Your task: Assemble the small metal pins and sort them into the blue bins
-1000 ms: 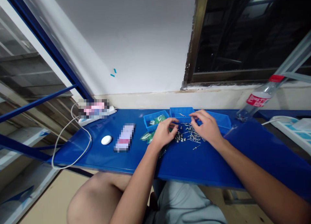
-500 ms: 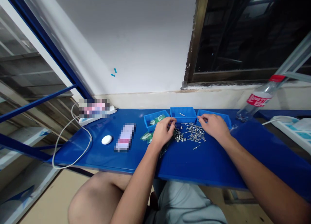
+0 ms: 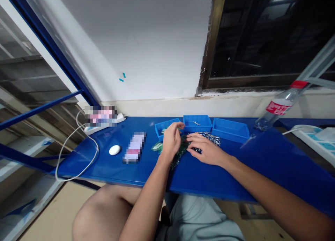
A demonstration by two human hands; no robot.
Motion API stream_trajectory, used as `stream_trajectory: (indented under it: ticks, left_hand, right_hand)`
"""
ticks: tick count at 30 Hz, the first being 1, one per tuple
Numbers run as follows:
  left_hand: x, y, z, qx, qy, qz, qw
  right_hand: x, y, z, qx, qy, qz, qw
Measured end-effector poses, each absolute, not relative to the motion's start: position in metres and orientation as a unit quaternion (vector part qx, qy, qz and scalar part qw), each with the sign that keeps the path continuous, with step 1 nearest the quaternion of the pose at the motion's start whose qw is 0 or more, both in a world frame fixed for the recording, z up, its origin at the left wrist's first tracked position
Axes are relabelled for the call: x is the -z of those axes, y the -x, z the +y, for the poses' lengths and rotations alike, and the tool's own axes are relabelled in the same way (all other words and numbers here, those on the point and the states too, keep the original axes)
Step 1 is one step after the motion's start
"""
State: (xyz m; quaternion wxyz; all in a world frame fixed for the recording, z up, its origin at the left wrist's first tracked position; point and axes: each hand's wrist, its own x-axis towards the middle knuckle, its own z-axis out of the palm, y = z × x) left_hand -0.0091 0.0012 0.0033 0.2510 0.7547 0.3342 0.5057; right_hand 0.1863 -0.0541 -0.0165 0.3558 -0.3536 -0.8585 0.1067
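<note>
Rivets lie heaped on the blue table, just beyond the right hand, in the head view. Right hand: fingers and thumb parted, palm down; contact with the parts beneath cannot be told. Left hand: fingers loosely curved, beside a green plastic bag; whether it grips anything cannot be told. Left tray sits behind the left hand, partly hidden. Middle tray, beyond both hands, contains a few rivets. Right tray is beyond the right hand.
</note>
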Motion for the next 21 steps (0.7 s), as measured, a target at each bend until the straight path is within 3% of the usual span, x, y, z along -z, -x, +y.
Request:
stream_trajectory:
  ticks: [11,21]
  left_hand:
    - [-0.003,0.009,0.002,-0.487,-0.762,0.352,0.242]
    - [-0.012,0.007,-0.006,-0.461,-0.794,0.327,0.224]
  right_hand:
    - [0.021,-0.195,-0.052,-0.139,0.362,-0.850,0.357]
    - [0.011,-0.193,-0.055,-0.132,0.401,-0.775,0.469]
